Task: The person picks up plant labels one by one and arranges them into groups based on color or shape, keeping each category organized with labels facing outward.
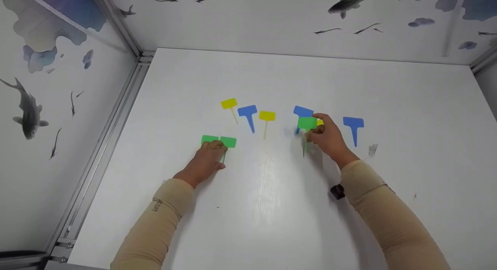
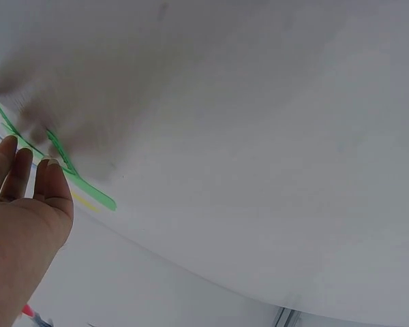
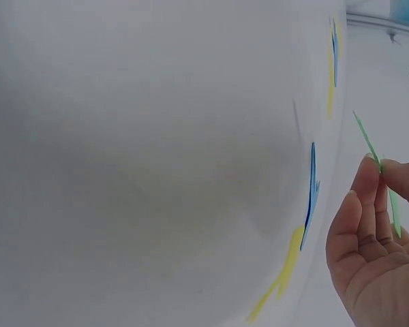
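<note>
My right hand point(image 1: 331, 140) pinches a green T-shaped plant label point(image 1: 307, 123) between thumb and fingertips. In the right wrist view that hand point(image 3: 378, 255) holds it raised off the table. Behind it lie a blue label point(image 1: 303, 110) and a yellow label point(image 1: 320, 122), mostly hidden. My left hand point(image 1: 204, 161) is over two green labels lying side by side, the left one point(image 1: 209, 138) and the right one point(image 1: 229, 142). Loosely bent fingers reach their stems in the left wrist view; whether they press on them I cannot tell.
Left of centre lie a yellow label point(image 1: 229, 103), a blue label point(image 1: 247, 111) and another yellow label point(image 1: 267, 115). One more blue label point(image 1: 353, 122) is right of my right hand. A small black object point(image 1: 337, 192) shows beside the right sleeve. Printed panels wall the white table point(image 1: 264, 223).
</note>
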### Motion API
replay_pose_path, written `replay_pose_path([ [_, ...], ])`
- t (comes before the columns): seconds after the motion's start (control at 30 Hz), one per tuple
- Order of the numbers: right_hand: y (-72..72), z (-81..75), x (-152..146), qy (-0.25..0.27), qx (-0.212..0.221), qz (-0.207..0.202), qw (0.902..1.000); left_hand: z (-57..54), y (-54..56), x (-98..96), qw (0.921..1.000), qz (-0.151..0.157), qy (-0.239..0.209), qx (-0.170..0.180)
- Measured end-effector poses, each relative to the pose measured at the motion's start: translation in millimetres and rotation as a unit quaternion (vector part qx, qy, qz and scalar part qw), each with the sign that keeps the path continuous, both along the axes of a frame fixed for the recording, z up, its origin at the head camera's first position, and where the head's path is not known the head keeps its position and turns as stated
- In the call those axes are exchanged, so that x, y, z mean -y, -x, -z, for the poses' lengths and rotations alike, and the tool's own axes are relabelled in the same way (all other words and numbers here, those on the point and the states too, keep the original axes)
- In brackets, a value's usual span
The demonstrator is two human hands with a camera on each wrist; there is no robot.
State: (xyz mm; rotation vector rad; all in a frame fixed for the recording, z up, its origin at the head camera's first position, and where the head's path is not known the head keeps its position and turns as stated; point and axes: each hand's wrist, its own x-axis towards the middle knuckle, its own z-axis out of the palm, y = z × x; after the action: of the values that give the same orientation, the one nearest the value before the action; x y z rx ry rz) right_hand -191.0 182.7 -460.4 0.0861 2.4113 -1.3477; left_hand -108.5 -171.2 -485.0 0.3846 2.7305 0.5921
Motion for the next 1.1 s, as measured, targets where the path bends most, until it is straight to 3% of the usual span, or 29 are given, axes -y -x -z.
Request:
replay_pose_path([
  [0.7, -23.7, -0.2, 54, 0.031, -0.017, 0.017, 0.9992, 0.6, 0.1, 1.1, 0.9999, 0.003, -0.005, 0.011],
  [1.1, -34.6, 0.5, 83, 0.03, -0.026, -0.007, 0.9992, -1.6, -0.9, 0.3, 1.0, 0.003, -0.007, 0.005],
])
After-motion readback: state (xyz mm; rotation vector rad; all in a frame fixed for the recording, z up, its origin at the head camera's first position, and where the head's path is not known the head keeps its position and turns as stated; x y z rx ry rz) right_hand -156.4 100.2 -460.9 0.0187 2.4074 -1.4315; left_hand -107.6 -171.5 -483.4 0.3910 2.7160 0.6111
